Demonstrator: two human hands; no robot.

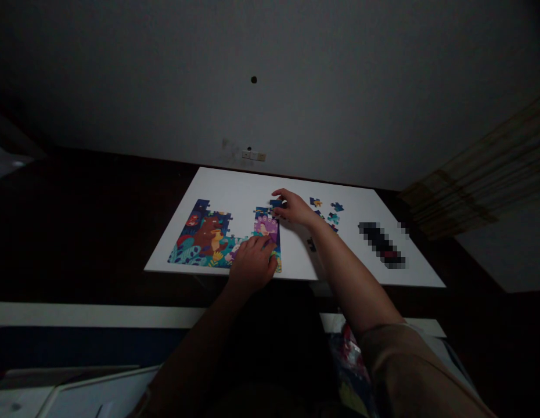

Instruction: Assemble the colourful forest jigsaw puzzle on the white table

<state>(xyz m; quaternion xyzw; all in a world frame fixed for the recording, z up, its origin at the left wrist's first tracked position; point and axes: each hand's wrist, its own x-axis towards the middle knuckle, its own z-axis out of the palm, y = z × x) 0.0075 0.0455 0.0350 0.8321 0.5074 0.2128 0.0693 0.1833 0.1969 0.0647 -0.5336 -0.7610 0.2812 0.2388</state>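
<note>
Plainly, a blue puzzle piece (276,204) lies between right-hand fingers (282,191).

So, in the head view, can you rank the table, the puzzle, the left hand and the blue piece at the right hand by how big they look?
1. Table
2. Puzzle, even with its gap
3. Left hand
4. Blue piece at the right hand, perhaps partly hidden, yet clearly smallest

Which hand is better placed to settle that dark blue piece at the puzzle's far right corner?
Probably the right. The right hand is curled around the dark blue piece, while the left hand rests on the puzzle closer to its near edge.
</note>
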